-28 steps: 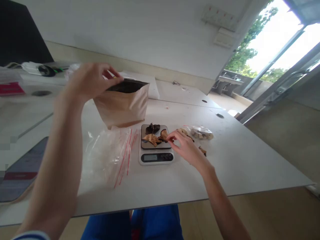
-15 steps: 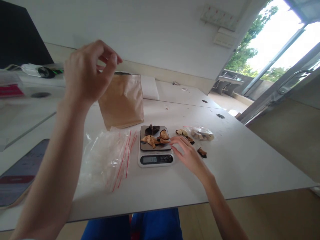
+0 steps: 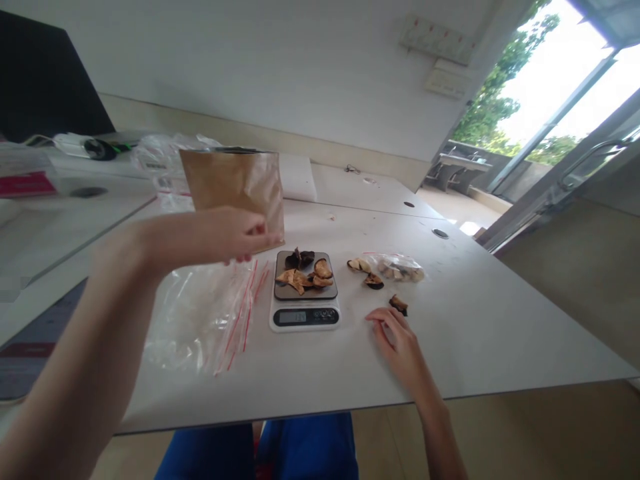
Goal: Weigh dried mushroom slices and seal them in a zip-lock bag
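Neither grip is holding anything: the left hand (image 3: 220, 235) is hovering open at nine o'clock of the scale (image 3: 304, 293), already carrying dried slices (image 3: 305, 270); right hand (image 3: 400, 340) resting open on the worktop (image 3: 490, 320), near one loose piece (image 3: 399, 305).

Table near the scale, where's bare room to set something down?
Bare table lies right of the right hand, and along the near edge below the kitchen scale. It is crowded left of the scale with zip bags, and right with dried slices.
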{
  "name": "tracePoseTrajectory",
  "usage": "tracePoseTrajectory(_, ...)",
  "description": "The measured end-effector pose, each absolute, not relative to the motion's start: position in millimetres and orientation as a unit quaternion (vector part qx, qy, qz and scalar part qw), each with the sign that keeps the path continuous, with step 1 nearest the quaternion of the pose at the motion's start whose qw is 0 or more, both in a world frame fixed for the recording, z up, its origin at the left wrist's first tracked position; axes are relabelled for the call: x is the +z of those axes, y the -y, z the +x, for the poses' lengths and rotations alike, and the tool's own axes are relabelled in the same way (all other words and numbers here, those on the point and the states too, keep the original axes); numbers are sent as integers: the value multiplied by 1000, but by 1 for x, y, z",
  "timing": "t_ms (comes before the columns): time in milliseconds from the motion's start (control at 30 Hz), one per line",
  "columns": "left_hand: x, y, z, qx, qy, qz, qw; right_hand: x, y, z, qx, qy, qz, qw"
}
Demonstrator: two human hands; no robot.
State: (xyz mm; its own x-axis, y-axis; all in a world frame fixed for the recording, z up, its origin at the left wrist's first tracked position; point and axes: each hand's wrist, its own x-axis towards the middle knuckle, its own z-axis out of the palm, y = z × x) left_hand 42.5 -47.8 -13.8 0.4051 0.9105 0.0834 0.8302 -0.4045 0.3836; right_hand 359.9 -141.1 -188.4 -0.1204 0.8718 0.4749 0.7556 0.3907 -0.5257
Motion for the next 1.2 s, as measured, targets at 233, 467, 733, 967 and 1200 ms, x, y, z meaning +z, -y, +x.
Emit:
tracePoseTrajectory(233,-88,67,26,-65,-562,790,237,-188,140,359,75,744,-543,382)
tracePoseTrajectory(467,-121,79,2,16,-521,820,237,-184,139,355,65,746,-537,389)
tracePoseTrajectory(733,-84,101,44,206,-541,808,107,-115,134,277,238,782,-446,364)
tracePoseTrajectory(967,-70,109,55,344,-488,787,156,-75,88,257,270,807,-402,339)
tracePoseTrajectory(1200,-62,98,19,369,-536,745,145,-78,84,287,298,824,-399,271)
